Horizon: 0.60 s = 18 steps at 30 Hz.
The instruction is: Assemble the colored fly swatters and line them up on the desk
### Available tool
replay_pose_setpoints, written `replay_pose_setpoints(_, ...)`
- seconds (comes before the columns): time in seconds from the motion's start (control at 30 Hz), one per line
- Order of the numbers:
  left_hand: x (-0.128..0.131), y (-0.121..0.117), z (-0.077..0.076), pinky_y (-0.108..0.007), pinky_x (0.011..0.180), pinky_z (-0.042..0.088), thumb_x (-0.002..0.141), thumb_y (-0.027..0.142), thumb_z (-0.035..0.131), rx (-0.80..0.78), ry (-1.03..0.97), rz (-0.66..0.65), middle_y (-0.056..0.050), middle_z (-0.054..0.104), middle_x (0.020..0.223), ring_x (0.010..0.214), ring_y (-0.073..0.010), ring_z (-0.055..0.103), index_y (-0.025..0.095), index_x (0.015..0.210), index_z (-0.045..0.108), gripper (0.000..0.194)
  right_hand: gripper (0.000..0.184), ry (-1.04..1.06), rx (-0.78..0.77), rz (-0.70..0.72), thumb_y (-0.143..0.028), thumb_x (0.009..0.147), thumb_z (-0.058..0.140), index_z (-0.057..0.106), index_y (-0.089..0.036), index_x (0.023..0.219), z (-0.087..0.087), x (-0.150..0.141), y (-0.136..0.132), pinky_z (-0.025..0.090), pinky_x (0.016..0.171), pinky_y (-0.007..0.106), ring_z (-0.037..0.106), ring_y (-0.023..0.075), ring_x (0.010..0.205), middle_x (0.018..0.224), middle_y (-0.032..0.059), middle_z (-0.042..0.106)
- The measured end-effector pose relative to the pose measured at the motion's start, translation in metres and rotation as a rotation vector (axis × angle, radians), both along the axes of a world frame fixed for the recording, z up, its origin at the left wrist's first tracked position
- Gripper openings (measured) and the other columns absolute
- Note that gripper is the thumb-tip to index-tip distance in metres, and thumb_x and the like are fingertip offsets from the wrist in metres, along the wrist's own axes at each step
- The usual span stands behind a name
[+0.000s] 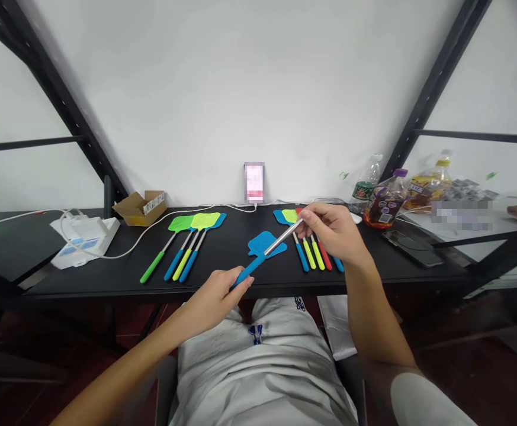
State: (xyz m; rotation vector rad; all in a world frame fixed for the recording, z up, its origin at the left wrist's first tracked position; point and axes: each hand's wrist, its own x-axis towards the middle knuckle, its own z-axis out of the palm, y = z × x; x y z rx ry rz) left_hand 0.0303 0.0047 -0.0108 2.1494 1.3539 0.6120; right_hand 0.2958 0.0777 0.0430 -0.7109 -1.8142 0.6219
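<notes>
My left hand (217, 299) is closed around the blue grip of a fly swatter handle (251, 268), near its lower end. The handle's metal rod slants up to the right, and my right hand (331, 231) pinches its upper end between thumb and fingers. Behind the rod, a loose blue swatter head (259, 242) lies flat on the black table (125, 278). To the left, several fly swatters (200, 221) lie fanned with overlapping green, yellow and blue heads. A second group of fly swatters (308, 254), with blue, yellow and red grips, is partly hidden by my right hand.
A phone (254, 182) leans on the wall, plugged into a white cable. At left are an open cardboard box (141, 208) and a white device (87, 239). Bottles (385, 198) and a dark phone (411, 248) are at right. Black frame posts flank the table.
</notes>
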Motion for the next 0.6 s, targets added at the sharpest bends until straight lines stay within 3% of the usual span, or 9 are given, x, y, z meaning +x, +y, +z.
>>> replay_pose_setpoints(0.4, 0.000, -0.001, 0.004, -0.026, 0.052, 0.025, 0.101, 0.049, 0.036, -0.017, -0.021, -0.015, 0.005, 0.042, 0.061, 0.055, -0.0107, 0.035, 0.021, 0.072, 0.042, 0.041, 0.039, 0.015, 0.001, -0.135, -0.052, 0.095, 0.056, 0.063, -0.019, 0.075, 0.000, 0.007, 0.004, 0.053, 0.059, 0.028, 0.063, 0.0151, 0.060, 0.065, 0.0034, 0.065)
replay_pose_setpoints(0.6, -0.004, 0.004, -0.002, -0.025, 0.051, 0.028, 0.101, 0.048, 0.037, -0.004, 0.017, 0.010, 0.004, 0.047, 0.060, 0.054, -0.0116, 0.038, 0.020, 0.074, 0.050, 0.040, 0.041, 0.265, 0.086, -0.372, -0.057, 0.091, 0.058, 0.058, -0.021, 0.071, -0.002, 0.037, 0.024, 0.047, 0.050, 0.026, 0.054, 0.0128, 0.051, 0.058, 0.0001, 0.055)
